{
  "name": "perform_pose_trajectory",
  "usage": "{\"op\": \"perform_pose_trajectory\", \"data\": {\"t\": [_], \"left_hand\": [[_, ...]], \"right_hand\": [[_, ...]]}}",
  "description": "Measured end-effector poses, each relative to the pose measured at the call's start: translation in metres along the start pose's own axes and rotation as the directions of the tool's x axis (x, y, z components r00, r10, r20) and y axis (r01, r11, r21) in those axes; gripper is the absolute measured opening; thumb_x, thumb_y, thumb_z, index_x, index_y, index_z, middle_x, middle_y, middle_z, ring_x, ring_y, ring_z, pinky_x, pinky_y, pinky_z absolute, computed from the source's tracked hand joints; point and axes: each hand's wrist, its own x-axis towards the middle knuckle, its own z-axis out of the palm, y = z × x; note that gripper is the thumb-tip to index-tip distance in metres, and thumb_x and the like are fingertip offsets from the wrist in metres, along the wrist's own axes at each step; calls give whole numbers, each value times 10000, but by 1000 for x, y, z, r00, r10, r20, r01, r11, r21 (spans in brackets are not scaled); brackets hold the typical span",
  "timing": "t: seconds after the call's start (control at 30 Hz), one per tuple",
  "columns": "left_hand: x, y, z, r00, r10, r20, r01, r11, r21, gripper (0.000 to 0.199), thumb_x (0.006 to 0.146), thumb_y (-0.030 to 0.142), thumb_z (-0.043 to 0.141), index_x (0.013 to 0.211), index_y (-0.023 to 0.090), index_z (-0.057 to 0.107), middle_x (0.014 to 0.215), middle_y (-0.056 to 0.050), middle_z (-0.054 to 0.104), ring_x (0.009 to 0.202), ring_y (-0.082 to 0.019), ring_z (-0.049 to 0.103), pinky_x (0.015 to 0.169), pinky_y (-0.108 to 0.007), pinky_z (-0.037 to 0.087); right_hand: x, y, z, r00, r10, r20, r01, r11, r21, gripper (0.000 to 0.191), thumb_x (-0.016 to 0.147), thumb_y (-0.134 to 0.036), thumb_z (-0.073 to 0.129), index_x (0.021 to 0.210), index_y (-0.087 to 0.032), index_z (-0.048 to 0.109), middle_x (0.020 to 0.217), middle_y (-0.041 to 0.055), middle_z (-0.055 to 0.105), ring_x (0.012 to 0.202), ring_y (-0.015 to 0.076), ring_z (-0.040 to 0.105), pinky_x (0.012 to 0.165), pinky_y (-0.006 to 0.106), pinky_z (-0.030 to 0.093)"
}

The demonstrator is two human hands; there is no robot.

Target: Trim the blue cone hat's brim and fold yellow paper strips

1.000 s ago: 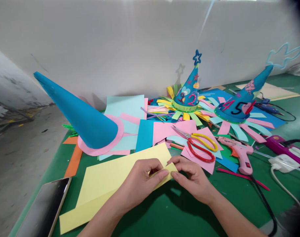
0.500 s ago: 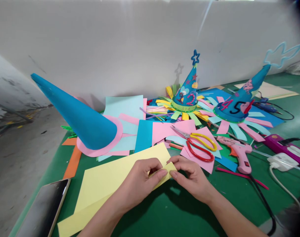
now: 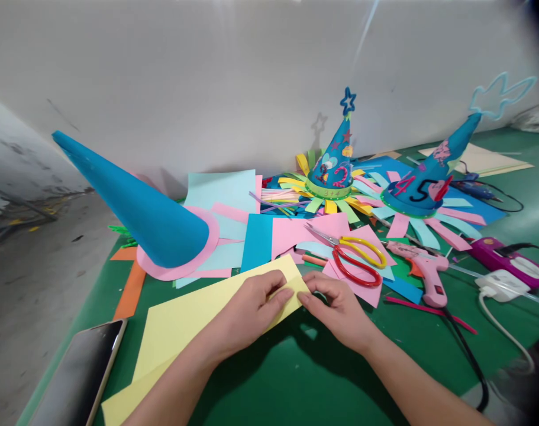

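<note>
A sheet of yellow paper (image 3: pixel 184 319) lies slanted in front of me, its near edge folded over into a strip. My left hand (image 3: pixel 255 307) pinches the folded part near its right end, thumb on top. At the right corner of the paper, my right hand (image 3: pixel 335 305) grips the edge between thumb and fingers. Just beyond the hands lie scissors (image 3: pixel 358 260) with one yellow and one red handle, resting on pink paper pieces. To the left, a blue paper cone (image 3: pixel 149 219) with a pink ring around its base leans over on its side.
A phone (image 3: pixel 78 373) lies at the near left. Two decorated cone hats, one with a dark blue star (image 3: pixel 333 154) and one with numbers (image 3: pixel 429 171), stand at the back. On the right are a pink glue gun (image 3: pixel 429 272), a white plug (image 3: pixel 502 287) and cables.
Both hands have shifted slightly left. The paper's right corner, curled up between the fingers before, now lies flatter under them. The whole view has moved a little.
</note>
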Motion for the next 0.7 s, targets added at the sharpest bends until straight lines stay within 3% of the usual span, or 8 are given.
{"op": "perform_pose_trajectory", "data": {"t": [0.13,0.2,0.47,0.6,0.7], "left_hand": [[6,5,-17,997,-15,71,18,999,-49,284,807,413,449,653,177,420,609,58,339,558,-89,286,506,-230,229],[9,7,-26,993,-16,119,27,995,-92,281,803,414,463,662,174,427,605,63,331,553,-82,280,504,-224,227],[20,-3,-40,970,-35,241,95,965,-244,335,761,455,534,655,168,400,605,67,316,560,-72,264,504,-215,196],[20,-8,-39,969,-49,241,124,944,-306,326,768,466,520,696,167,413,610,67,333,557,-72,276,506,-212,202],[18,-8,-38,973,-46,227,122,935,-334,322,770,458,524,693,165,414,612,69,327,561,-72,273,513,-207,209]], "right_hand": [[8,-7,-3,996,-38,75,39,999,-4,56,776,-217,566,807,-195,608,888,30,575,843,155,539,789,285,421],[12,-10,-4,993,-68,92,70,997,-27,97,763,-184,575,852,-201,612,887,26,584,872,160,541,822,292,407],[20,-14,3,997,-78,11,78,996,-43,62,776,-245,580,761,-193,611,742,1,567,704,130,504,654,260,398],[20,-11,7,995,-89,-36,88,996,-27,77,780,-253,575,741,-196,608,718,0,552,686,130,497,641,268,397],[19,-5,11,989,-114,-93,114,993,-5,66,770,-259,590,729,-211,608,774,3,518,762,137,499,713,281,406]]}}
